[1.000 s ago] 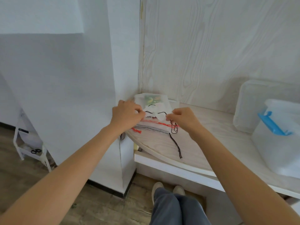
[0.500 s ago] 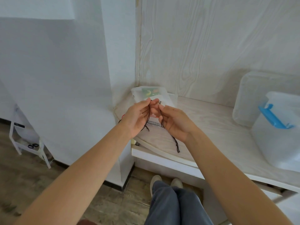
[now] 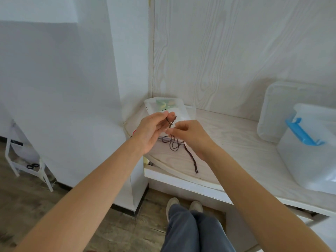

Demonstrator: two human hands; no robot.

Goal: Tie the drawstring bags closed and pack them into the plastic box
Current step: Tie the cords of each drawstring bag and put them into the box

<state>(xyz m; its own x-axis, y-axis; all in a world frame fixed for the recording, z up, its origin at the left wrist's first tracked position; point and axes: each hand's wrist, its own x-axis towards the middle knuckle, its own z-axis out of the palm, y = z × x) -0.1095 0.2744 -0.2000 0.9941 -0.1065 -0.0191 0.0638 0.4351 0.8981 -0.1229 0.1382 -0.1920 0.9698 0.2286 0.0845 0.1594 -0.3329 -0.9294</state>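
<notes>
A white drawstring bag (image 3: 164, 108) with a green print lies at the back left corner of the pale wooden shelf (image 3: 227, 148). Its dark brown drawstring (image 3: 190, 155) loops and trails toward the shelf's front edge. My left hand (image 3: 151, 131) pinches the cord between thumb and fingertips just above the bag. My right hand (image 3: 190, 135) pinches the same cord a little lower and to the right. Both hands hide most of the bag's mouth. The translucent plastic box (image 3: 309, 151) with a blue latch stands at the right.
A translucent lid (image 3: 272, 110) leans against the wood-grain back wall behind the box. A bit of red cord (image 3: 134, 132) shows under my left hand. A white rack (image 3: 23, 160) stands on the floor at the left. My legs and shoes (image 3: 183, 208) are below the shelf.
My hands lifted off the bag, came together over it with the dark cord, and now draw slightly apart, the left raised, a loop of cord hanging between them.
</notes>
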